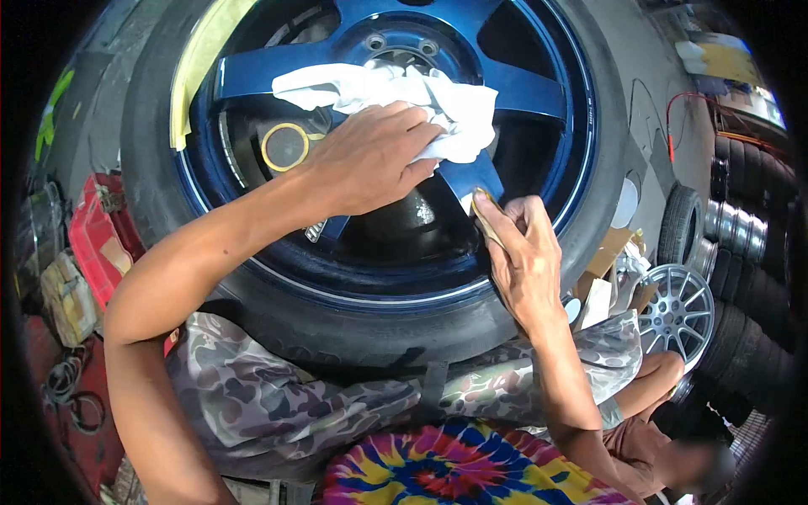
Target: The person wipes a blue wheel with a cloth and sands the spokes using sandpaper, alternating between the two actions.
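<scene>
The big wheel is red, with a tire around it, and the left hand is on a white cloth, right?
Not quite: the head view shows the big wheel is blue, not red. It does have a tire around it, and the left hand is on a white cloth.

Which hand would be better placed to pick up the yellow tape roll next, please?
Probably the left hand, though it is on the white cloth: its wrist is close to the yellow tape roll, whereas the right hand is farther off, at a blue spoke.
</scene>
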A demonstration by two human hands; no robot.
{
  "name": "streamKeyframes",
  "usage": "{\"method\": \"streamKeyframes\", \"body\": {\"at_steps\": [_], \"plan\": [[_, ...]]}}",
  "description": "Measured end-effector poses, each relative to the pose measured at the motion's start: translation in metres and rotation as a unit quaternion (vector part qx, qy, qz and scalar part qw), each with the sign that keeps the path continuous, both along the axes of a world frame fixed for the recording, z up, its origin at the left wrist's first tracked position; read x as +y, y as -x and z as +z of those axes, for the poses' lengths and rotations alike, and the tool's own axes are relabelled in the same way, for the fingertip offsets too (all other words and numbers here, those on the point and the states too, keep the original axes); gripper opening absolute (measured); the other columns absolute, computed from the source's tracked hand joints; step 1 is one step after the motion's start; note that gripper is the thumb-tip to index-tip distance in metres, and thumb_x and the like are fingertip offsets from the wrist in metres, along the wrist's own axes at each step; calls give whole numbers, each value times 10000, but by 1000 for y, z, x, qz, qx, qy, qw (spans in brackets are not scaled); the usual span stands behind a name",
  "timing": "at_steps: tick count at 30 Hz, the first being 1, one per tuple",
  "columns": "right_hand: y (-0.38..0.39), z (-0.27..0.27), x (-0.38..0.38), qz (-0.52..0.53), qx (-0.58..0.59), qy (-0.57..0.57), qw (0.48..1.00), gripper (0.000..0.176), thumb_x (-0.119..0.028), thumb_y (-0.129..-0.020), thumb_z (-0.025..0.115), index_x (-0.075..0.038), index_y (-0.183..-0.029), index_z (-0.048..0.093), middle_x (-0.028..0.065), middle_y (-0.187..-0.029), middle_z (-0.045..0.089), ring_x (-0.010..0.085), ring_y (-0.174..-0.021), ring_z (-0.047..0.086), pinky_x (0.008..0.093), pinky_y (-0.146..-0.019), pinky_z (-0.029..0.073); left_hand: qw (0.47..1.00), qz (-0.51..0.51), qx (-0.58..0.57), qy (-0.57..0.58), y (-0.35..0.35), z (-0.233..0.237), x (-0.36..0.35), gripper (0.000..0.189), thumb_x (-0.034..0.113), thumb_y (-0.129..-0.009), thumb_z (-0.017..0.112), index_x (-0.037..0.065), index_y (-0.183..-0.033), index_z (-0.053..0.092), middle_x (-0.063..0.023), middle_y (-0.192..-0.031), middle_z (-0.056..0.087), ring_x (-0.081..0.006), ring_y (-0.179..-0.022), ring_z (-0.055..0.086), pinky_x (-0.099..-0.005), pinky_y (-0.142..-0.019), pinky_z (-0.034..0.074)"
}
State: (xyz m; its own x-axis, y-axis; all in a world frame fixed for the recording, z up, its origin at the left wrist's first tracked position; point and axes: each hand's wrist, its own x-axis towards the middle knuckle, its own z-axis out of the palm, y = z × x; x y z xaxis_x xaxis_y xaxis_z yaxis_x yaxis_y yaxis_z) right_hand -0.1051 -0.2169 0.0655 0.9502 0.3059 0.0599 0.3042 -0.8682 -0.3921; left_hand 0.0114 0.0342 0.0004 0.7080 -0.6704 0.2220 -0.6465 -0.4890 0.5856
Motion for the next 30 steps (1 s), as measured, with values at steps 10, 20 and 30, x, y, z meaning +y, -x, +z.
{"method": "streamKeyframes", "body": {"at_steps": [10, 20, 30], "plan": [[2, 7, 1, 11, -13, 72, 997, 630, -49, -758, 852, -171, -1367, 743, 110, -1111, 584, 294, -987, 551, 436, -843, 432, 1000, 11, -7, 2, 2, -2, 0, 379, 239, -1030, 663, 4, -1326, 669, -145, -1175, 658, -339, -1146, 629, -463, -1044, 486], [7, 3, 5, 34, -41, 66, 996, 588, -19, -780, 822, -95, -1356, 735, 118, -1264, 605, 306, -1048, 588, 435, -900, 509, 1000, 7, -14, 0, 2, -3, -2, 390, 285, -1057, 628, 2, -1322, 665, -148, -1117, 647, -328, -1091, 629, -453, -982, 497], [-1, 1, 5, 12, -29, 40, 999, 668, 15, -750, 835, -130, -1394, 726, 111, -1134, 568, 305, -990, 569, 435, -872, 497, 1000, 6, -24, 6, 3, -7, -5, 392, 281, -1051, 642, 2, -1327, 652, -153, -1133, 647, -334, -1118, 624, -452, -1000, 490]]}}
